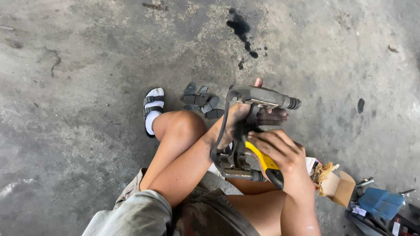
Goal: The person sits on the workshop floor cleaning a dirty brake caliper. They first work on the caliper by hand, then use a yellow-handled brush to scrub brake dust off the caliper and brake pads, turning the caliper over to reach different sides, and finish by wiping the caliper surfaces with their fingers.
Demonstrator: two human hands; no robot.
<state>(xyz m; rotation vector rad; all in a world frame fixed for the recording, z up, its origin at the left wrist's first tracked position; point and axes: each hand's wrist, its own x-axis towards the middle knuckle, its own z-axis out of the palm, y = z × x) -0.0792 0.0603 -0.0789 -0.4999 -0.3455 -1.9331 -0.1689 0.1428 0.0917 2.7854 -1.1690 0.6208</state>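
The grey brake caliper (pixel 245 131) is held above the knees, clamped in the closed left hand (pixel 238 116) at its upper body; the right hand (pixel 280 153), just below, grips a yellow-handled tool (pixel 264 161) against it; a slipping tool could drop the caliper onto the concrete floor (pixel 87 87).

Yellow-handled tool (pixel 262 158): working end hidden behind grey metal part (pixel 258 98). Left hand (pixel 238 116): fingers (pixel 271 117) mostly covered by same part. Blue object (pixel 379 202) and dark items at lower right: cut off by frame edge, kind unclear. Small dark pieces (pixel 202 101) on floor (pixel 78 87): too small to identify.
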